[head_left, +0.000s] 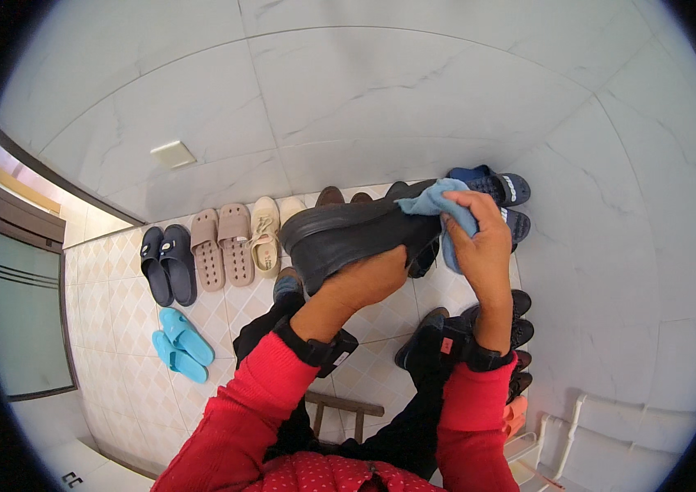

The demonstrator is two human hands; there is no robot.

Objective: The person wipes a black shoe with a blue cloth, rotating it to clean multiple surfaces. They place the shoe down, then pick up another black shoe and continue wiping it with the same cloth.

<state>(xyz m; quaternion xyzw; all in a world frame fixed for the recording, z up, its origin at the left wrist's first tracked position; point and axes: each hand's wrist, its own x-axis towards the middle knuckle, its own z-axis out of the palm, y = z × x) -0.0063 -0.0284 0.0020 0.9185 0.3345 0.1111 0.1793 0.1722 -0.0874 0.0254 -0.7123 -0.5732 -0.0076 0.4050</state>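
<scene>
A black thick-soled shoe (344,238) is held up in front of me, lying on its side above the tiled floor. My left hand (372,279) is closed around it from below, and its fingertips are hidden behind the shoe. A light blue cloth (450,215) is pinched in my right hand (483,246). Part of that cloth lies against the shoe's right end, and the rest hangs down beneath my fingers.
Dark slippers (169,264), pinkish-brown slippers (223,246) and beige lace-up shoes (266,234) line the marbled wall (348,90). Bright blue slippers (184,344) lie at left. Several dark shoes (520,320) stand along the right wall. A wooden stool (348,404) is below me.
</scene>
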